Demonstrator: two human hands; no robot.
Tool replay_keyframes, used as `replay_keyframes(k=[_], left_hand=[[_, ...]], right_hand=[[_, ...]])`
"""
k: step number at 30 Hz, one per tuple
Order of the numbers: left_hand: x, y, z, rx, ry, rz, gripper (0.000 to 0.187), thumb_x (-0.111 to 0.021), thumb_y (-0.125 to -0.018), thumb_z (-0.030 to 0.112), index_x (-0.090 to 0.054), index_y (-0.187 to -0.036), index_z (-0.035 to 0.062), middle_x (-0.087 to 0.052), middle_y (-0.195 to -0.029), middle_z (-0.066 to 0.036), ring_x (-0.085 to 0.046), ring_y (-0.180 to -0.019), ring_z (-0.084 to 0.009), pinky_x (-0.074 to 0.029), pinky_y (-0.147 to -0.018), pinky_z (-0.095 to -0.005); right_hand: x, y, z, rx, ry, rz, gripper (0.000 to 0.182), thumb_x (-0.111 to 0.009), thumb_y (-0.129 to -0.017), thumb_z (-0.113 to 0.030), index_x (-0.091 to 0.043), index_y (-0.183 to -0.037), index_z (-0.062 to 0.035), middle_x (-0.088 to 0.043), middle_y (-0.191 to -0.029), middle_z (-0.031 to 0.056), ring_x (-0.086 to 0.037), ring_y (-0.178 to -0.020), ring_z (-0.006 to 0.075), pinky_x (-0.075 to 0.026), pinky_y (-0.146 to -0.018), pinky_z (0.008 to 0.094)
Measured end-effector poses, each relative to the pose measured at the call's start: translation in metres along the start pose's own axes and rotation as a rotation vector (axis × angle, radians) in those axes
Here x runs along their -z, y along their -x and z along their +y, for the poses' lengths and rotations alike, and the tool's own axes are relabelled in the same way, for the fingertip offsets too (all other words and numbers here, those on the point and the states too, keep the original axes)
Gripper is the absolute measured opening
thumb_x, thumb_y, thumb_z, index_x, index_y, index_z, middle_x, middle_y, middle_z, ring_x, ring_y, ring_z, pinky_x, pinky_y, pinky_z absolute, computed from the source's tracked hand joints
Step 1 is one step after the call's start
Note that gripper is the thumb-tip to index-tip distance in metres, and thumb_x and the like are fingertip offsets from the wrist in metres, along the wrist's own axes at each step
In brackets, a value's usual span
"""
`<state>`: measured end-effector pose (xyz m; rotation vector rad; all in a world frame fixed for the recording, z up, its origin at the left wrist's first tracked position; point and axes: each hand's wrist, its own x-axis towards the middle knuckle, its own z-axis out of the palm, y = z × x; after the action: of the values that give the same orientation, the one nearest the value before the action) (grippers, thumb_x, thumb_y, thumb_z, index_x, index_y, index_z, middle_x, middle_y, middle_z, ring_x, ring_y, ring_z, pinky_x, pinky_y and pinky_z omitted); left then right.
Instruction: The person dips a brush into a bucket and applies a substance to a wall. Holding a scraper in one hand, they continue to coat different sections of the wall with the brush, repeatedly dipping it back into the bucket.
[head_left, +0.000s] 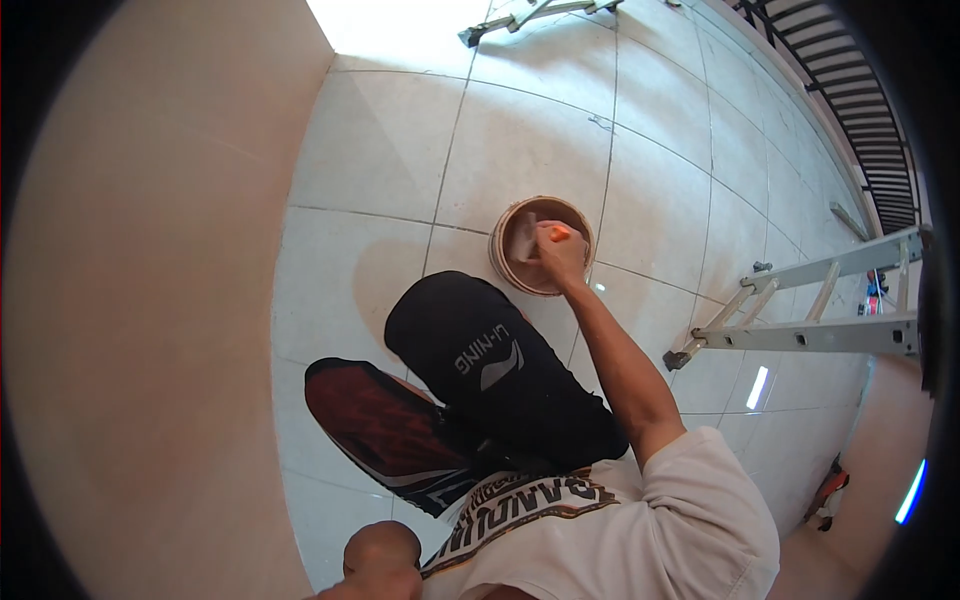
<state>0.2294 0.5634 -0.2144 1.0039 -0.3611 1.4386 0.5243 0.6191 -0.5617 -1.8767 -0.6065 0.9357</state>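
Note:
Down inside a round bucket [497,262] on the floor, my right hand [562,255] is closed around a putty knife. The orange handle end [560,232] shows above my fingers, and the pale, slightly blurred blade [523,238] lies against the bucket's inner side. What coats the bottom of the bucket is hard to make out. At the lower edge of the view, my left hand [383,560] appears as a rounded shape close to my shirt, its fingers not distinguishable. My knees, in dark shorts [470,370], are bent beside the bucket.
A plain beige wall [150,280] rises along the left. Pale tiles [370,150] cover the floor. An aluminium ladder [820,300] stands at the right, and feet of another ladder [530,15] show at the top. A black railing [845,90] runs along the upper right.

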Motion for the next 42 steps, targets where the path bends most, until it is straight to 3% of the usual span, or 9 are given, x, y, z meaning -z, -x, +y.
replay_keyframes(k=[1,3,7,12,16,19,26,29,42], left_hand=[[0.004,-0.008,0.012,0.181,0.013,-0.039,0.027,-0.055,-0.097,0.032,-0.055,-0.111,0.0090,-0.059,-0.107,-0.008,-0.055,-0.104,-0.0175,-0.049,-0.076,-0.0287],[-0.006,-0.022,0.031,0.331,-0.201,0.310,0.029,-0.057,-0.094,0.036,-0.044,-0.093,0.0098,-0.053,-0.079,-0.006,-0.054,-0.062,-0.0156,-0.047,-0.047,-0.0254],[0.017,0.001,0.048,0.278,-0.690,1.225,0.046,-0.054,-0.090,0.057,-0.045,-0.091,0.0116,-0.045,-0.067,-0.003,-0.041,-0.051,-0.0118,-0.036,-0.044,-0.0225],[-0.016,0.056,0.144,0.859,-1.227,1.234,0.040,-0.035,-0.102,0.044,-0.045,-0.083,0.0102,-0.046,-0.064,0.000,-0.038,-0.050,-0.0058,-0.032,-0.045,-0.0215],[-0.105,0.113,0.226,1.080,-1.167,1.431,0.036,-0.043,-0.102,0.036,-0.047,-0.080,0.0072,-0.043,-0.063,0.002,-0.040,-0.050,-0.0088,-0.040,-0.048,-0.0252],[-0.173,0.118,0.281,1.437,-1.332,1.443,0.047,-0.044,-0.099,0.045,-0.052,-0.082,0.0019,-0.052,-0.060,-0.004,-0.053,-0.051,-0.0130,-0.042,-0.046,-0.0284],[-0.217,0.111,0.342,1.381,-1.225,1.648,0.057,-0.045,-0.095,0.054,-0.056,-0.086,-0.0003,-0.058,-0.058,-0.011,-0.054,-0.044,-0.0177,-0.040,-0.037,-0.0305],[-0.198,0.082,0.339,1.506,-1.128,1.730,0.056,-0.048,-0.094,0.053,-0.059,-0.086,-0.0009,-0.057,-0.058,-0.011,-0.054,-0.045,-0.0190,-0.041,-0.037,-0.0318],[-0.137,-0.018,0.257,1.277,-1.027,1.996,0.052,-0.052,-0.093,0.050,-0.060,-0.081,-0.0001,-0.055,-0.056,-0.008,-0.049,-0.042,-0.0171,-0.035,-0.036,-0.0318]], right_hand=[[0.011,0.009,-0.013,-0.014,-0.035,-0.011,0.020,-0.064,-0.085,-0.018,-0.068,-0.093,0.0003,-0.064,-0.080,0.0079,-0.066,-0.073,0.0168,-0.061,-0.053,0.0316],[0.043,0.025,-0.043,-0.128,-0.140,-0.056,0.023,-0.062,-0.089,-0.019,-0.064,-0.103,-0.0002,-0.064,-0.089,0.0085,-0.066,-0.078,0.0186,-0.062,-0.057,0.0322],[0.100,0.060,-0.102,-0.286,-0.387,-0.061,0.035,-0.064,-0.091,-0.024,-0.054,-0.116,-0.0008,-0.060,-0.102,0.0091,-0.067,-0.088,0.0256,-0.061,-0.066,0.0387],[0.133,0.116,-0.194,-0.335,-0.491,-0.039,0.043,-0.061,-0.091,-0.030,-0.049,-0.122,-0.0023,-0.059,-0.112,0.0105,-0.066,-0.100,0.0320,-0.059,-0.073,0.0435],[0.153,0.155,-0.281,-0.321,-0.702,-0.087,0.037,-0.058,-0.092,-0.028,-0.049,-0.121,-0.0067,-0.060,-0.113,0.0084,-0.066,-0.102,0.0318,-0.058,-0.072,0.0417],[0.141,0.170,-0.362,-0.219,-0.818,-0.198,0.032,-0.057,-0.093,-0.027,-0.050,-0.119,-0.0089,-0.060,-0.113,0.0084,-0.065,-0.102,0.0307,-0.056,-0.074,0.0410],[0.050,0.175,-0.636,-0.028,-1.070,-0.430,0.034,-0.061,-0.092,-0.031,-0.053,-0.118,-0.0117,-0.062,-0.111,0.0054,-0.064,-0.101,0.0296,-0.053,-0.077,0.0385],[0.001,0.161,-0.755,0.075,-1.184,-0.528,0.035,-0.061,-0.093,-0.029,-0.052,-0.119,-0.0083,-0.060,-0.113,0.0091,-0.063,-0.102,0.0324,-0.052,-0.085,0.0458],[-0.105,0.151,-1.208,0.492,-1.630,-0.930,0.025,-0.060,-0.091,-0.017,-0.051,-0.106,0.0007,-0.060,-0.107,0.0163,-0.065,-0.096,0.0304,-0.060,-0.083,0.0400]])
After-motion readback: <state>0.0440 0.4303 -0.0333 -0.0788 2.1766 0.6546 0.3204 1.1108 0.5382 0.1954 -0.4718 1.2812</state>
